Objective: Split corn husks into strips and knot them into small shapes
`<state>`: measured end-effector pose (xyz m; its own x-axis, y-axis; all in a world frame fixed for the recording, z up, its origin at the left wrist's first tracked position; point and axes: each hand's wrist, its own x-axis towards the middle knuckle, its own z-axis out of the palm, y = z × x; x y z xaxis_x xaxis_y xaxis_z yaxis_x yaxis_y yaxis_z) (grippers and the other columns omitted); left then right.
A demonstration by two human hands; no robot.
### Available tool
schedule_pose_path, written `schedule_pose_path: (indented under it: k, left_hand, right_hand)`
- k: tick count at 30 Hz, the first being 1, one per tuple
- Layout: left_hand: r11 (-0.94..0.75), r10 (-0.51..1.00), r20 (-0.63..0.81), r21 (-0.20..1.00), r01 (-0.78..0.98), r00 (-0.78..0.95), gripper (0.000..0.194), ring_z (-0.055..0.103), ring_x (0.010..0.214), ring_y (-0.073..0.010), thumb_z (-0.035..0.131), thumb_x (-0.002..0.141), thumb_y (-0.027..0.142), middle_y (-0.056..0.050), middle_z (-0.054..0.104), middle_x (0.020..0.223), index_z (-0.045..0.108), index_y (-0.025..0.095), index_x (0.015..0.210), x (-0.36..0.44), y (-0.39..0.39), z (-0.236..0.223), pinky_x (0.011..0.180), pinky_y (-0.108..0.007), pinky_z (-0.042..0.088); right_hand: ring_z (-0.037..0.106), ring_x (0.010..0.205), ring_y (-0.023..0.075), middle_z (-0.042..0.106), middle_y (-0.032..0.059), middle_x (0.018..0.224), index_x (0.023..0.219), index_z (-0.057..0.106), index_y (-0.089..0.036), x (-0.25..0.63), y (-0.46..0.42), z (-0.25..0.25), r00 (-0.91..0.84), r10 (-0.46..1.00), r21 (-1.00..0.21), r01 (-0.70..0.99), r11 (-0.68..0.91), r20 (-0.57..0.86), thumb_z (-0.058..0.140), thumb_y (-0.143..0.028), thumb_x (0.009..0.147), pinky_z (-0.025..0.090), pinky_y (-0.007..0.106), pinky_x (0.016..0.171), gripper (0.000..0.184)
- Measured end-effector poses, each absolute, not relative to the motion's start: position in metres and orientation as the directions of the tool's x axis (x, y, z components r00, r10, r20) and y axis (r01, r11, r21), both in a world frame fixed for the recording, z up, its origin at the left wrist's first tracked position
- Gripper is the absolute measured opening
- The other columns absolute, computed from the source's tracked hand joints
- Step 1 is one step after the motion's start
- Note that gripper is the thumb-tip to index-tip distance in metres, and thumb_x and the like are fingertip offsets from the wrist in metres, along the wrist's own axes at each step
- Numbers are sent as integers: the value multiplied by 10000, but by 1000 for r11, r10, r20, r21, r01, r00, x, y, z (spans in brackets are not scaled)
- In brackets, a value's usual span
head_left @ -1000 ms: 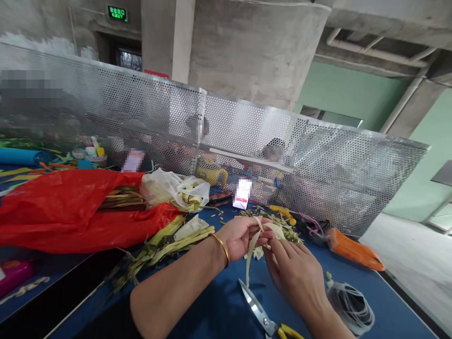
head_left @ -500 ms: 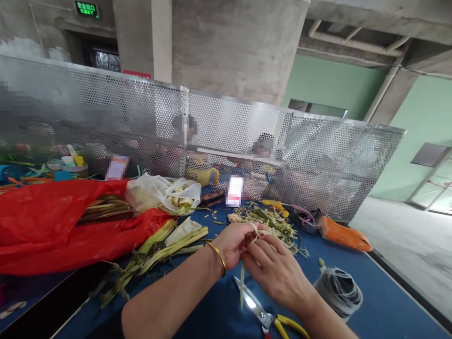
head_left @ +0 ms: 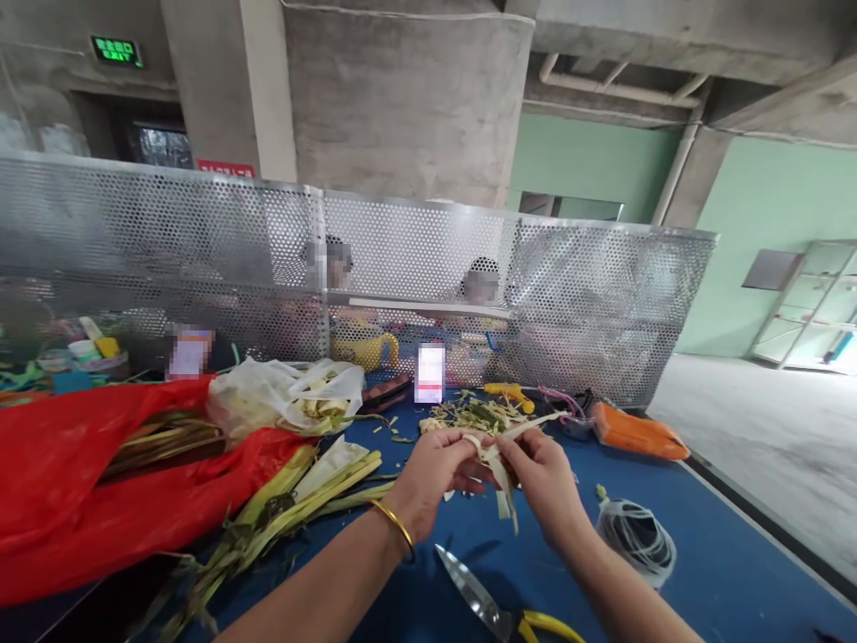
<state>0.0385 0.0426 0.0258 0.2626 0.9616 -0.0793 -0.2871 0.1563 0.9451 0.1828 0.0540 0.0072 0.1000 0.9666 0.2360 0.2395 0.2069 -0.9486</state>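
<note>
Strip (head_left: pixel 500 478), pale, flat, ribbon-like: we pinch it, fingers pressed together, in left hand (head_left: pixel 432 478) and right hand (head_left: pixel 545 473), over smooth blue counter (head_left: pixel 723 558). Pointed steel scissors (head_left: pixel 470 588), nearer us; shredded scraps (head_left: pixel 478 414), beyond.

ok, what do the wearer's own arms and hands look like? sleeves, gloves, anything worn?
Left hand and right hand are both ungloved. A thin, smooth, gold-coloured bangle circles the left wrist; the right wrist has nothing visible on it. No sleeve covers the visible forearms.

Hands (head_left: pixel 428 478) between scissors (head_left: pixel 470 589) and plant scraps (head_left: pixel 480 414)
</note>
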Motion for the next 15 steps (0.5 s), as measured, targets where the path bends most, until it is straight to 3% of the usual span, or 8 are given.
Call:
schedule_pose_path:
  k: [5,11,15]
  left_hand:
    - [127,974,-63,948,-293,218,156,639,579,-145,600,713,263,-47,690,684,551,160,820,39,45,20,541,-223,470]
    - [125,976,-65,949,-291,208,194,631,602,-133,652,692,291,-52,676,679,610,129,789,38,44,21,602,-230,492]
    - [174,939,-52,925,-339,339,188,644,686,-146,625,659,211,-66,684,763,649,118,821,34,44,24,703,-266,508]
  right_hand:
    - [496,369,111,539,-46,488,640,525,-178,171,49,9,66,997,-999,31,44,46,629,-454,659,405,240,390,295]
    - [455,351,91,541,-39,474,611,554,-164,168,47,9,92,994,-999,-9,51,50,641,-417,642,364,213,330,270]
    - [429,312,82,506,-48,416,583,543,-164,170,48,6,135,990,-999,17,37,39,636,-377,647,290,193,304,241]
